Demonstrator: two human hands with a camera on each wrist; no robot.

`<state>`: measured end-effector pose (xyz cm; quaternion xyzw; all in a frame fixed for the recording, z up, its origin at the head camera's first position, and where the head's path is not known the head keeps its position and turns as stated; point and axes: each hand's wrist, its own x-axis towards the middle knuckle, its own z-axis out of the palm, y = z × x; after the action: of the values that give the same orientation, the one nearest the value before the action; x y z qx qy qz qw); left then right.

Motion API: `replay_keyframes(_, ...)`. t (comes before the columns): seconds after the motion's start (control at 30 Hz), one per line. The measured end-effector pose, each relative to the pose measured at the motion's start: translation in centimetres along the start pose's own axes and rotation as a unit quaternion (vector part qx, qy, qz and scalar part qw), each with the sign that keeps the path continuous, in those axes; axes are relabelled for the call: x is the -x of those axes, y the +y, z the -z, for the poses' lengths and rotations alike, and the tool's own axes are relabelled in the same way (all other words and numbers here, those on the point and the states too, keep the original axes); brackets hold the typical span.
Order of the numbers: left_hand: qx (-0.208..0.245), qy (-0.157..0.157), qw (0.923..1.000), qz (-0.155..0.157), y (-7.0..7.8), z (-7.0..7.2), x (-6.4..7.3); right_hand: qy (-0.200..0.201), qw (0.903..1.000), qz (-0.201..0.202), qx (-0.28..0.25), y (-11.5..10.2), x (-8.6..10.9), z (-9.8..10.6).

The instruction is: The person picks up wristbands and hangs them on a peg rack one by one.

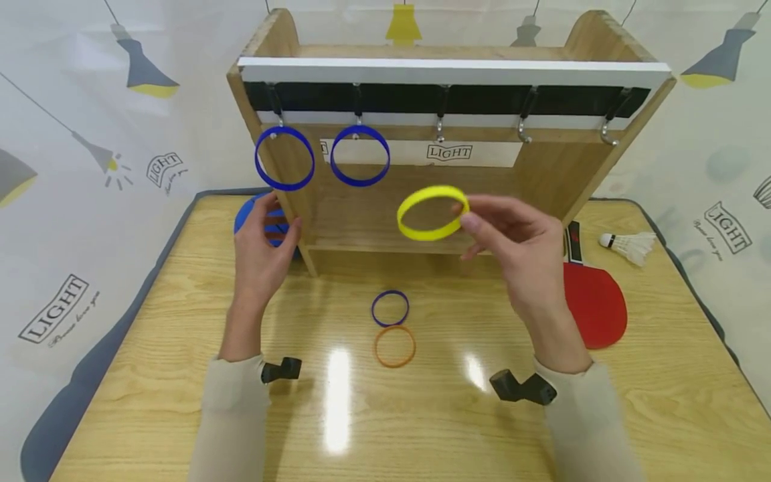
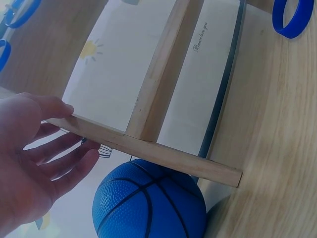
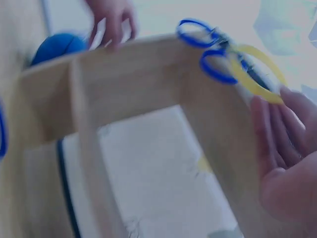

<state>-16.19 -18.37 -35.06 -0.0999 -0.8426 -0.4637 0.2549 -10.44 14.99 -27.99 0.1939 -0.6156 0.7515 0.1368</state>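
Observation:
My right hand [image 1: 530, 261] pinches a yellow wristband [image 1: 432, 233] at its right side between thumb and fingers. The band hangs in the air before the wooden shelf, below the middle hook [image 1: 440, 127]. Two blue wristbands, one on the leftmost hook [image 1: 286, 187] and one on the second hook [image 1: 360, 183], hang to its left. At the shelf's left side panel [image 2: 183, 161], my left hand [image 2: 29, 158] has its thumb tip right at the edge and its fingers loosely spread on the outer side. A blue ball [image 2: 148, 203] lies just beyond that panel.
On the table [image 1: 421, 428], a dark blue wristband [image 1: 373, 313] and an orange wristband [image 1: 394, 365] lie touching in front of the shelf. A red paddle [image 1: 593, 304] and a shuttlecock [image 1: 632, 248] lie to the right. Several hooks line the black strip [image 1: 397, 100].

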Motion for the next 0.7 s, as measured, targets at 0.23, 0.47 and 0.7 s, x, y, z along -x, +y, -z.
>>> replay_keyframes(0.23,0.006,0.0,1.0,-0.001,0.0,-0.1,0.0,0.083,0.985,0.014,-0.151,-0.1,-2.7,-1.2)
replay_keyframes(0.47,0.008,0.0,1.0,-0.004,-0.1,-0.1,0.2,0.096,0.9784,-0.008,-0.183,1.6,-3.7,-1.5)
replay_keyframes(0.7,0.006,-0.001,1.0,-0.005,-0.1,0.0,0.1,0.103,0.9785,-0.016,-0.178,2.3,-4.0,-1.4)
